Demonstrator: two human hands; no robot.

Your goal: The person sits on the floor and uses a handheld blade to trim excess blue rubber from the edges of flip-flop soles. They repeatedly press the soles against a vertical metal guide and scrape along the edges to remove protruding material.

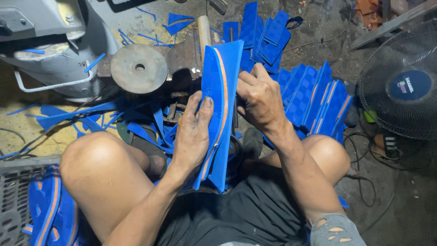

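The person sat low with bare knees spread, in dark shorts. Between the knees stood a stack of blue foam soles (pixel 221 114), flat and long with rounded tips, each with a thin orange layer along its edge and a fine ribbed tread on the face. The left hand (pixel 193 134) lay flat against the ribbed face of the nearest sole, fingers stretched out and pressed together. The right hand (pixel 259 98) was curled over the far edge of the stack, fingers clamped on it.

Just beyond the hands, thin blue offcuts (pixel 98 119) lay strewn on the gritty floor. A round, dull metal disc (pixel 139 68) with a centre hole sat beside a grey machine (pixel 50 50). To the right, more checkered blue sheets (pixel 314 98) leaned in a row, and a wire-caged fan (pixel 400 82) stood at the edge.
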